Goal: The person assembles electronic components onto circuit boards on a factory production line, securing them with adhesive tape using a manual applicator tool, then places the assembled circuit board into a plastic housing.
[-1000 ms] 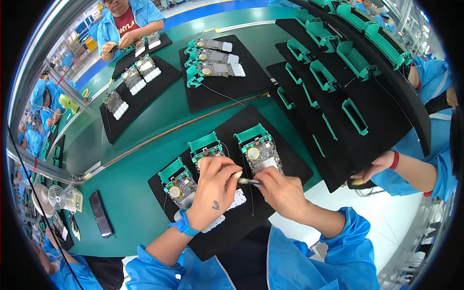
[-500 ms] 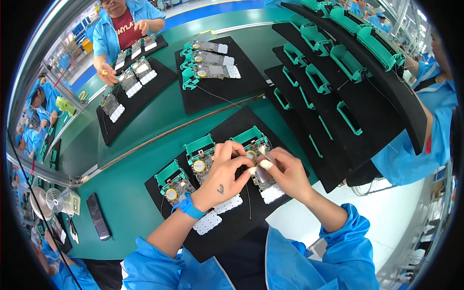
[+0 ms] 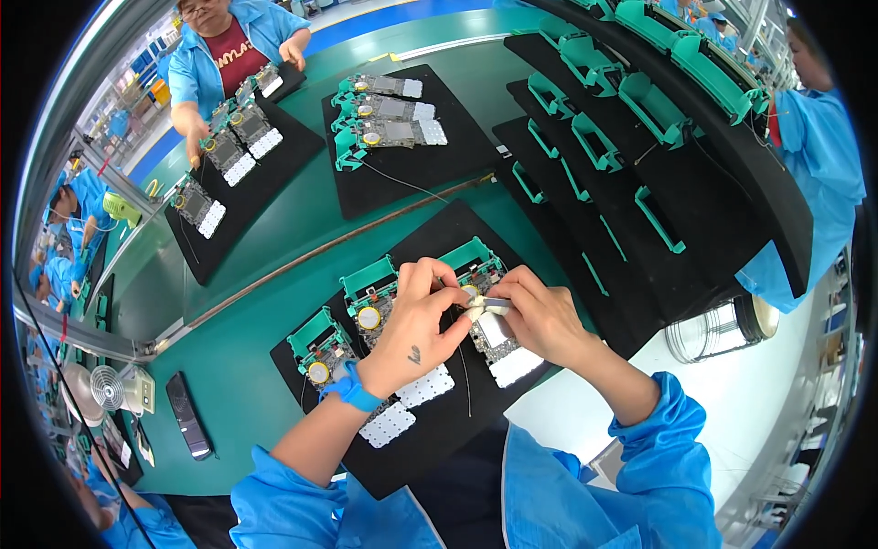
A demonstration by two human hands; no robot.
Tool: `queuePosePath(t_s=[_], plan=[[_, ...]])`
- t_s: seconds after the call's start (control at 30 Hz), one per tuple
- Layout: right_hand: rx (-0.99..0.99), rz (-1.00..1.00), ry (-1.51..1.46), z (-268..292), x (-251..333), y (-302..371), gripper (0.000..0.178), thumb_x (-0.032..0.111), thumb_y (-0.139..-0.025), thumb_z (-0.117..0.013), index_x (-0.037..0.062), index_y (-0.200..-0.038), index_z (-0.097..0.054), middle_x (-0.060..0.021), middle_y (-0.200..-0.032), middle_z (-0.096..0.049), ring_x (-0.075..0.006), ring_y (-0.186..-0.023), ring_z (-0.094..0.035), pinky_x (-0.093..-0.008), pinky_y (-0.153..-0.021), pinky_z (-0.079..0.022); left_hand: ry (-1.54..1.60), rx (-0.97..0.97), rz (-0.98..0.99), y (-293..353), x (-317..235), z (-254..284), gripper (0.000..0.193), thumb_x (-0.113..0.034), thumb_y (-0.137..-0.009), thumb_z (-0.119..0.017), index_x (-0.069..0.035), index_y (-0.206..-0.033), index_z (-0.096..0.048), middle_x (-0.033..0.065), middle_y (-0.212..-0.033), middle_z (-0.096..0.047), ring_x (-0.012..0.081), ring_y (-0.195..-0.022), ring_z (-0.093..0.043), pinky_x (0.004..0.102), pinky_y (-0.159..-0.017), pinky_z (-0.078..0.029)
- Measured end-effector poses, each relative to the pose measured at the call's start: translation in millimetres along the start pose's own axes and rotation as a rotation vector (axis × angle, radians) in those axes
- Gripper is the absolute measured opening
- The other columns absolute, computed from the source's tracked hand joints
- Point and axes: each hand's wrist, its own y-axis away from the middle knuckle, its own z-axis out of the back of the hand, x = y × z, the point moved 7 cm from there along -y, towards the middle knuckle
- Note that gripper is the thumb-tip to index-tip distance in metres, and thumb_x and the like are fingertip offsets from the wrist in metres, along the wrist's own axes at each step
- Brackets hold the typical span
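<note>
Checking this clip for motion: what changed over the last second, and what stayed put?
Both hands shifted from the middle board to the right board. The left hand now rests fingertips on it; the right hand still pinches a small silvery tool at its top. The co-worker's hand that lay at the right a second ago is gone. The three boards stay on the black mat.

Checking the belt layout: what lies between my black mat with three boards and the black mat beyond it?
In the head view, a green belt strip crossed by a thin rail separates the near mat from the far mat.
</note>
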Motion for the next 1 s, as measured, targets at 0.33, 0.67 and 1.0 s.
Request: queuePosePath(t_s=[0.33,0.67,1.0], plan=[[0.024,-0.323,-0.183,8.6,-9.7,7.2,0.026,0.009,-0.093,-0.049,0.0027,-0.118,-0.053,-0.0121,-0.099,-0.053,-0.0316,-0.075,-0.062,-0.0397,-0.064,-0.052,-0.100,-0.072,0.006,-4.7,-5.6,-2.6,0.016,-0.001,-0.065,-0.070,-0.003,-0.080,-0.064,0.0084,-0.096,-0.045,0.0251,-0.091,-0.042,0.0346,-0.079,-0.041],[0.005,-0.491,-0.171,20.3,-13.8,20.9,0.029,0.008,-0.093,-0.049,0.0024,-0.121,-0.052,-0.0127,-0.099,-0.054,-0.0305,-0.077,-0.063,-0.0397,-0.064,-0.052,-0.160,-0.048,0.070,-7.1,-12.1,-4.6,0.012,-0.003,-0.066,-0.070,-0.001,-0.076,-0.064,0.0107,-0.095,-0.045,0.0286,-0.092,-0.042,0.0362,-0.081,-0.040],[0.011,-0.529,-0.204,26.4,-9.0,33.4,0.039,0.000,-0.089,-0.050,0.0099,-0.127,-0.051,-0.0136,-0.104,-0.046,-0.0292,-0.073,-0.060,-0.0378,-0.064,-0.050,-0.152,-0.015,0.080,-7.4,-13.0,-2.8,0.009,-0.003,-0.068,-0.069,0.001,-0.074,-0.064,0.0130,-0.097,-0.046,0.0304,-0.093,-0.042,0.0371,-0.078,-0.042]])
